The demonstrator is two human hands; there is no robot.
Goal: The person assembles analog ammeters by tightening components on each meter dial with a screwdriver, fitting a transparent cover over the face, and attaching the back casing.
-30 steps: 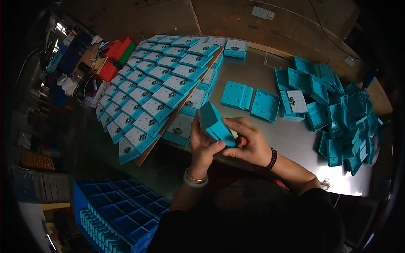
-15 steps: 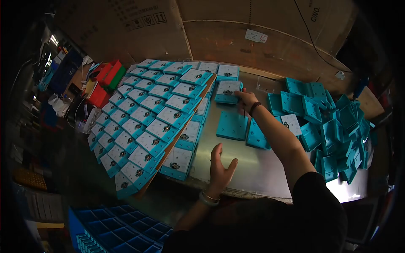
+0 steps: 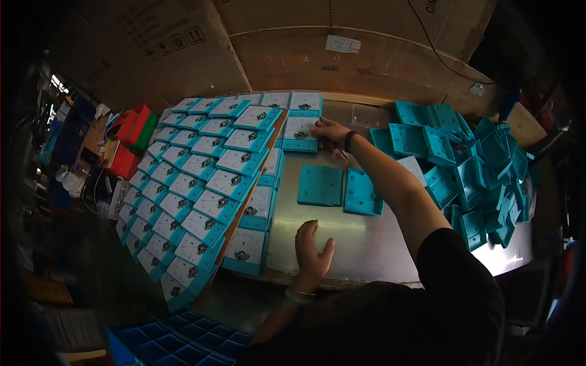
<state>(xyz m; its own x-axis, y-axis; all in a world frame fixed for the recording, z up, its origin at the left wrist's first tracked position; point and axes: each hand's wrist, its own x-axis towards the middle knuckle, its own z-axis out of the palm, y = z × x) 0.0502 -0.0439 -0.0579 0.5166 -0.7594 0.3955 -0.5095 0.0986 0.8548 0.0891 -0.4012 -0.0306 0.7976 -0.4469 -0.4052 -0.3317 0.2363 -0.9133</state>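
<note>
My right hand (image 3: 331, 133) is at the right edge of a teal box with a white face and a small round metal fitting (image 3: 299, 129). Its fingers close on that edge. A thin dark stick-like thing shows under the hand, too small to name. My left hand (image 3: 312, 256) hovers over the front of the metal table, fingers apart and holding nothing. Between the hands lie a plain teal box (image 3: 320, 185) and a teal tray (image 3: 363, 192) with small holes. Just behind the gripped box sits another white-faced box (image 3: 304, 102).
At left, a slanted board (image 3: 241, 207) bears rows of white-faced teal boxes (image 3: 221, 183). A heap of open teal trays (image 3: 476, 171) covers the right. Cardboard (image 3: 281, 61) stands behind the metal table (image 3: 354, 244). A blue divided crate (image 3: 183, 335) is below; red bins (image 3: 125, 161) are far left.
The gripped box has shifted slightly left with my right hand and lines up more squarely with the box behind it. My left hand stays open. The whole view has turned a little right.
</note>
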